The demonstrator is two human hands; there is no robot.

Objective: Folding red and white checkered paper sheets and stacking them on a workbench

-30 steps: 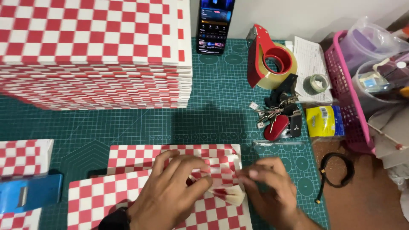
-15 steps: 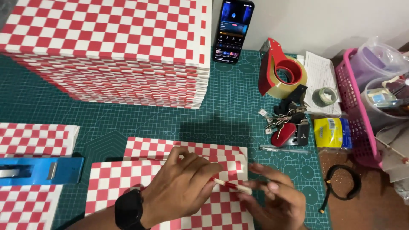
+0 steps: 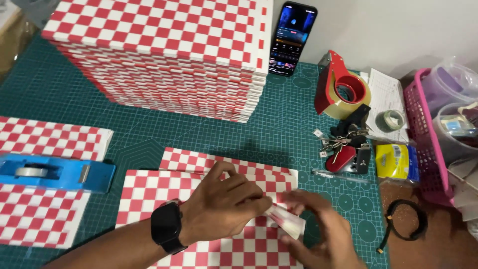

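Nearest the camera, the left hand [image 3: 226, 206], with a dark watch [image 3: 167, 228] on its wrist, lies over a flat red-and-white checkered sheet [image 3: 149, 192] on the green cutting mat [image 3: 279, 132]. Its fingertips pinch the sheet's right edge, where a narrow flap [image 3: 286, 219] is raised off the mat. The right hand [image 3: 318, 236] meets it from the other side and touches the same flap, but it is blurred — whether its fingers clamp the flap or only press on it cannot be told. The sheet's lower part is cut off by the frame edge, and a second checkered layer shows just behind it.

To the left, a blue tape dispenser [image 3: 55, 172] rests on another pile of checkered sheets [image 3: 45, 199]. To the right of the hands lie a black loop of cord [image 3: 407, 224], a pen, a small yellow packet [image 3: 396, 160] and a bunch of keys [image 3: 343, 144].

Farther back stands a tall stack of checkered sheets [image 3: 164, 60]. A phone [image 3: 293, 37] with a lit screen leans upright beside it, and a red tape dispenser [image 3: 341, 87] stands further right.

At the right edge, a pink basket [image 3: 423, 144] holds clear plastic tubs [image 3: 455, 99] — their contents are too unclear to name, and the basket runs out of frame.
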